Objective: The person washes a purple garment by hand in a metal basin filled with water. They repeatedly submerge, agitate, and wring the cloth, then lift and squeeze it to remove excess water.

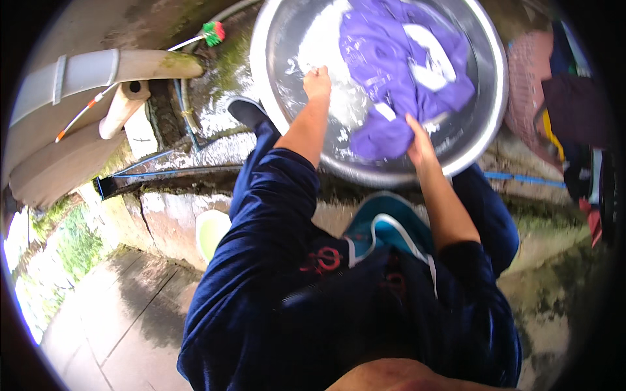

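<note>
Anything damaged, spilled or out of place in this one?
Two things. A dark crack runs down the ledge at left, so it looks damaged. At right, clothes seem to hang over the side of the pink basket, which looks untidy.

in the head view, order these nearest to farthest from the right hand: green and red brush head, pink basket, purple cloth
1. Purple cloth: in the basin, touching the right hand
2. Pink basket: outside the basin, to its right
3. Green and red brush head: beyond the basin's left side
</note>
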A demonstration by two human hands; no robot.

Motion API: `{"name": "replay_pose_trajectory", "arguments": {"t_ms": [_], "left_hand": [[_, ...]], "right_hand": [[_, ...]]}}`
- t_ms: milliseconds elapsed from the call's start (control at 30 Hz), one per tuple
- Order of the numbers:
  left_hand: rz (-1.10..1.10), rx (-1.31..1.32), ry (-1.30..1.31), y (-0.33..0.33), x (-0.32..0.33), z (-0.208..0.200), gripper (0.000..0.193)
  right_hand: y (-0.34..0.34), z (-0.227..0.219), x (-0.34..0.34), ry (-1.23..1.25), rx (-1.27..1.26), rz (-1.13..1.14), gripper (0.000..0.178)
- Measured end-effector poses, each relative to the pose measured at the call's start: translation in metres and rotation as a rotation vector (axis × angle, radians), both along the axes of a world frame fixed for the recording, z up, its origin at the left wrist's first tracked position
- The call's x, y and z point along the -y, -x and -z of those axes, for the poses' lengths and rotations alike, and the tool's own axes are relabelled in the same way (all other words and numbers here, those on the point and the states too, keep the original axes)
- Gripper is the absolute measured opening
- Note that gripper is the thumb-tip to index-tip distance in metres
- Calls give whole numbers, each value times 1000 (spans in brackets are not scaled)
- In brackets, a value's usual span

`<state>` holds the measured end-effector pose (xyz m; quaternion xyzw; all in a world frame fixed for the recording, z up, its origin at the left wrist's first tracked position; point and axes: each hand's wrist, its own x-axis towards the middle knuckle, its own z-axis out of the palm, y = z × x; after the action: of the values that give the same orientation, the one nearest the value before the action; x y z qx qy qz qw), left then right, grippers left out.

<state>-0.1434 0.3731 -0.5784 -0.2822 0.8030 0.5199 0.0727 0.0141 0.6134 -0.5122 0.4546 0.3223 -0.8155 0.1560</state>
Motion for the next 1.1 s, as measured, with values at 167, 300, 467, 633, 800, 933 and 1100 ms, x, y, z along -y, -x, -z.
{"name": "replay_pose_trajectory", "arguments": {"t_ms": [167,300,467,633,800,933,1100], "left_hand": [[301,548,-198,-50,-21,-61,72],[332,463,-1142,-82,-38,-94,80],[77,129,-833,-89,-40,-83,51],[271,-300,406,-79,-30,-80,51],[949,-204,735,-100,-57,-78,85],[1053,21,566,-96,-48,-33,81],[944,111,473,-71,-29,40,66]], "right_hand": [[14,-10,11,190,-160,136,50],[22,-26,20,239,-181,192,49],[17,-29,16,181,-179,-22,64],[10,-14,-2,-19,51,-257,96],[17,-2,-9,-96,-15,-310,98],[20,5,-8,-151,-15,-361,102],[17,12,-4,-182,83,-360,106]]}}
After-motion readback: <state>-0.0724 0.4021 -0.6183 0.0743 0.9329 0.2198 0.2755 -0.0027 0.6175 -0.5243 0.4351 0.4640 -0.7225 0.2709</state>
